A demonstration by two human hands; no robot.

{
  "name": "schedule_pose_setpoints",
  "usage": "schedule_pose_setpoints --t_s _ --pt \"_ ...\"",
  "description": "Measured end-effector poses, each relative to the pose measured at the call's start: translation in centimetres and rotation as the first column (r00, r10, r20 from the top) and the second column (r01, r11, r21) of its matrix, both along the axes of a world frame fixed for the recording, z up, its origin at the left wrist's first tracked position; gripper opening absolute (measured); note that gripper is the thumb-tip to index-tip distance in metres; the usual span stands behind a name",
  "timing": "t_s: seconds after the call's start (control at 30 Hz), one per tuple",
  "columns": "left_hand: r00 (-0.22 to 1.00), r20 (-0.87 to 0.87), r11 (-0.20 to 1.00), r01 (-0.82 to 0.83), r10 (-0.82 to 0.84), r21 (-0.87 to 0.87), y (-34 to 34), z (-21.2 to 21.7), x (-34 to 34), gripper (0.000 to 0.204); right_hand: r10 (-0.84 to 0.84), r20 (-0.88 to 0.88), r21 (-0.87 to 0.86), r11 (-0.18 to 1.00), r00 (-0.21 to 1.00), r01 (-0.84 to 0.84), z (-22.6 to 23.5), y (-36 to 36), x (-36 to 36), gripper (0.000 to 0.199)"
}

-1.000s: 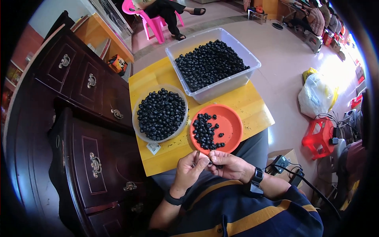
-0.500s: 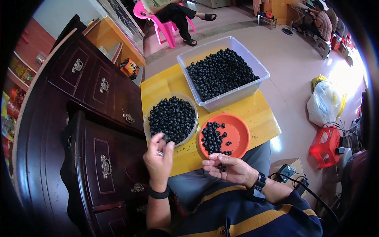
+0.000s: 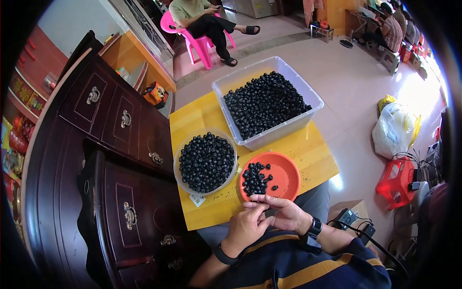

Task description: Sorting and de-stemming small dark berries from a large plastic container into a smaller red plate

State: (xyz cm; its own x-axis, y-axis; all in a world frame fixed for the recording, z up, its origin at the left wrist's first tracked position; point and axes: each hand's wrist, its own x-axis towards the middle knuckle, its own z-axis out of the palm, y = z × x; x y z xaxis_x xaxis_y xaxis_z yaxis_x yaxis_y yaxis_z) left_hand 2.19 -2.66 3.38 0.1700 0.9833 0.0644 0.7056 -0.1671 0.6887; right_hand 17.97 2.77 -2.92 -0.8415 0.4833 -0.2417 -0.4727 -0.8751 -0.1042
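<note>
My left hand (image 3: pixel 246 230) and my right hand (image 3: pixel 287 213) meet just in front of the orange bowl (image 3: pixel 291 191). The left fingers are pinched together against the right hand's curled fingers, and whatever lies between them is hidden. Round black bead-like pieces (image 3: pixel 255 178), some showing a ring or hole, lie in the bowl's left side. A round clear tub (image 3: pixel 236 166) to the left is full of the same pieces. Behind, a large clear plastic bin (image 3: pixel 269 139) holds many more. My right hand's edge overlaps the bowl's near rim.
The containers stand on a yellow board (image 3: pixel 317 156) over my lap. A dark wooden cabinet (image 3: pixel 130 178) borders the left. A red stool (image 3: pixel 397 183), a white plastic bag (image 3: pixel 395 130) and black adapters with cables (image 3: pixel 346 217) are at the right. A person sits on a pink chair (image 3: pixel 199 48).
My left hand has left the round tub and come right to my right hand. Black pieces visible in my right fingers before are now hidden. The view has tilted slightly.
</note>
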Motion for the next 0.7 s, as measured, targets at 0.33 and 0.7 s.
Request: schedule_pose_setpoints --t_s 0.33,0.7 --pt "0.99 -0.143 0.997 0.001 0.01 0.078 1.6 -1.2 0.8 0.02 -0.038 0.002 -0.014 0.999 0.999 0.038 0.1 0.8 0.8 0.042" --pt "1.0 -0.011 0.999 0.022 -0.021 0.04 3.4 1.0 0.7 0.027 -0.007 0.071 0.091 0.996 0.997 0.0 -1.6 1.4 2.6 0.016"
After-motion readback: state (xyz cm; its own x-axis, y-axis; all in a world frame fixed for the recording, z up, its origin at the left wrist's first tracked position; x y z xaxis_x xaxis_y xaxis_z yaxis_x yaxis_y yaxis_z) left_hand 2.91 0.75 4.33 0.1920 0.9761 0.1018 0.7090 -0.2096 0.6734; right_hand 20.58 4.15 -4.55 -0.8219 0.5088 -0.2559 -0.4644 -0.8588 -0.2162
